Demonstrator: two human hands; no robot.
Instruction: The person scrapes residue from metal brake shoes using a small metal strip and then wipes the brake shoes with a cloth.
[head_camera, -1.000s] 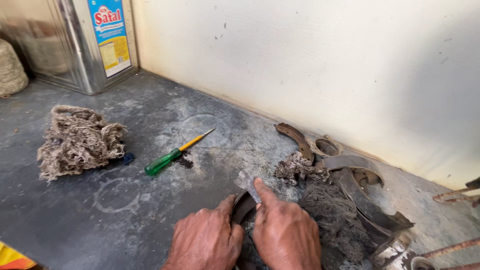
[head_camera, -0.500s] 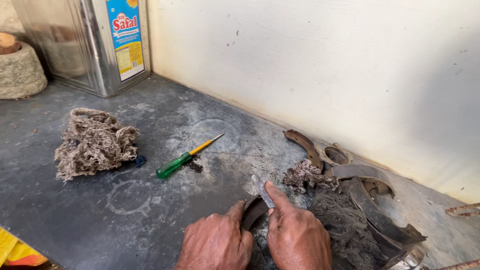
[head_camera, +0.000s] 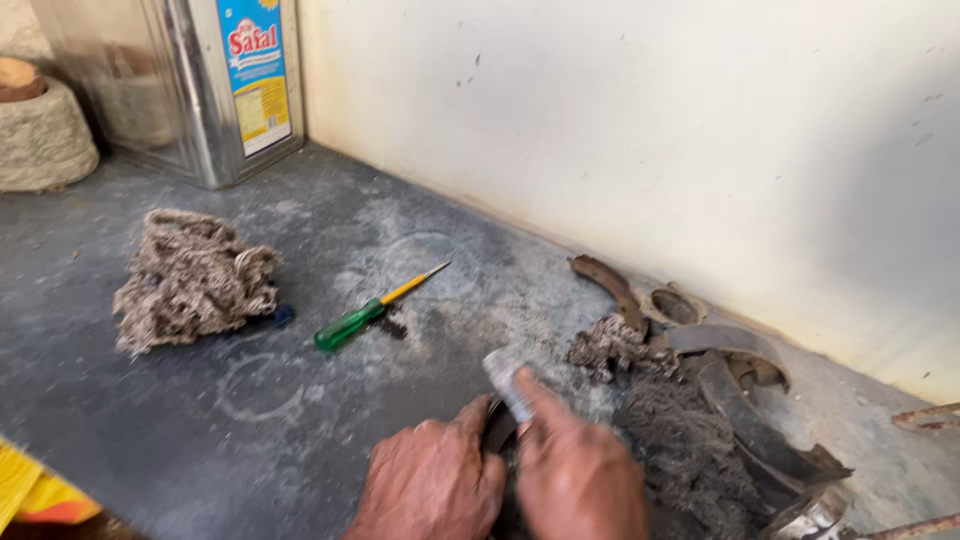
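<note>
Looking down from the head view: left hand (head_camera: 430, 485) clamped around a dark curved brake shoe (head_camera: 497, 425) at the bottom edge of the frame, fingers wrapped and pressed together on its rim. Right hand (head_camera: 580, 475) just beside it, forefinger stretched out along a flat grey metal strip (head_camera: 507, 383), pinching it between fingers and thumb, the strip's tip tilted up and away over the shoe. Motion blur on both hands, so finer grip detail impossible to tell. Shoe held right at the near edge of the dusty grey bench (head_camera: 200, 440), between the two hands.

Just right of the hands: a heap of grimy cotton waste (head_camera: 680, 440), touching a stack of more curved brake shoes (head_camera: 745, 400) along the pale wall (head_camera: 650, 130). Further left, well apart: a green-handled screwdriver (head_camera: 375, 308) lying flat, yellow shank pointing toward the wall. Beyond that, another wad of cotton waste (head_camera: 193, 278). Far corner: a shiny square tin (head_camera: 190, 85) standing upright against the wall.
</note>
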